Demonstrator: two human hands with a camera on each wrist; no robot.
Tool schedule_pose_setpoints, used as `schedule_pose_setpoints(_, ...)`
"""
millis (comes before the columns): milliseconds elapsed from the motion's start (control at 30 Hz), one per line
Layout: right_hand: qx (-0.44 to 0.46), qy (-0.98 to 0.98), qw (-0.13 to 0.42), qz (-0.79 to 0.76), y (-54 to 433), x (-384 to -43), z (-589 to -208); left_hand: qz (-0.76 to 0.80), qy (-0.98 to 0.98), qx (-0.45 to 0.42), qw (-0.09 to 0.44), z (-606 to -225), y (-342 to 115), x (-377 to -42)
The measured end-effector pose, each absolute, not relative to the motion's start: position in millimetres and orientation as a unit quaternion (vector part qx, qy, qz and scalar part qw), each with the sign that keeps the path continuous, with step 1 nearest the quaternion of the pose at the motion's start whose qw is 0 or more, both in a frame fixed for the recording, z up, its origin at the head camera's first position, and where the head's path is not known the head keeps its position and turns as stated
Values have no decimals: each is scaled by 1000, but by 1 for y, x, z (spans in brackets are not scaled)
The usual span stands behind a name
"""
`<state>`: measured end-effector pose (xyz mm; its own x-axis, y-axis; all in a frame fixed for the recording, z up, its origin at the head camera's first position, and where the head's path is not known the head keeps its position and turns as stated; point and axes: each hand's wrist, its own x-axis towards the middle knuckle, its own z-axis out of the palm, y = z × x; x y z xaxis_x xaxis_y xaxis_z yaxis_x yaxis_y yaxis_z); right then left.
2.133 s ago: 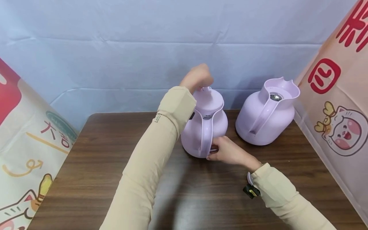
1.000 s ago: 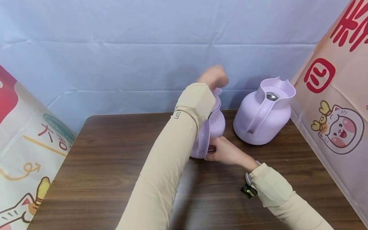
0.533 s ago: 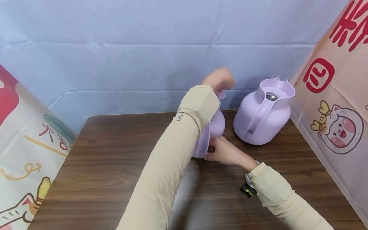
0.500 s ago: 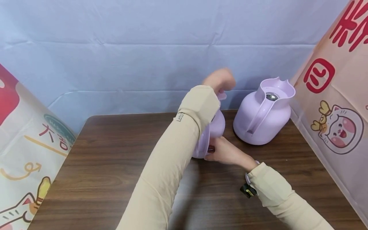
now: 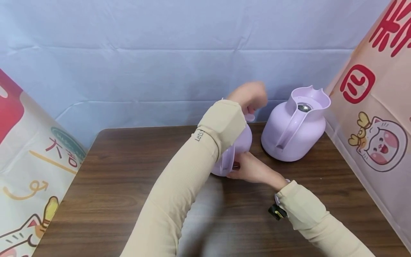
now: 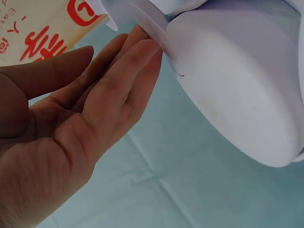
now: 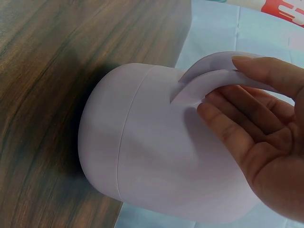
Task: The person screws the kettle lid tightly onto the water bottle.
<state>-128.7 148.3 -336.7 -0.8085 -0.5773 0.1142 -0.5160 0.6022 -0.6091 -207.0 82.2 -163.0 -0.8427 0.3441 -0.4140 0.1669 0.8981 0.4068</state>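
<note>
A lavender thermos jug (image 5: 243,140) stands near the back of the table, largely hidden behind my left forearm in the head view. My right hand (image 5: 252,167) holds its handle (image 7: 213,83) low down; in the right wrist view the thumb lies on the handle and the fingers are behind it. At the top, my left hand (image 5: 251,95) reaches over the jug's lid (image 6: 237,85). In the left wrist view the nearly straight fingertips touch the small lid tab (image 6: 154,28), with the thumb held apart.
To the right stands a second lavender jug (image 5: 292,132), lidless, its silver inner mouth (image 5: 304,107) showing. The brown wooden table (image 5: 128,171) meets a pale blue cloth backdrop (image 5: 144,71). Printed panels stand at the left (image 5: 32,171) and right (image 5: 375,117).
My left hand has moved right and then slightly down over the first jug, and the lid tab has shifted right and lower with it. My right hand has kept its hold on the handle.
</note>
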Motion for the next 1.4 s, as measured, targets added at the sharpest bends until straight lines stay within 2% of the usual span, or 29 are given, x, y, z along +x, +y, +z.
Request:
schedule_pose_setpoints(267, -302, 890, 78, -333, 148, -130, -336, 168, 946, 138, 242, -163, 79, -203)
schedule_pose_setpoints(733, -291, 894, 76, -331, 147, -132, -335, 167, 942, 155, 246, -163, 78, -205)
schedule_pose_setpoints(1167, -282, 899, 98, -322, 143, -132, -325, 167, 936, 192, 243, -166, 73, -210)
schedule_pose_setpoints(1400, -243, 914, 110, -305, 136, -133, -319, 167, 934, 193, 249, -166, 73, -212)
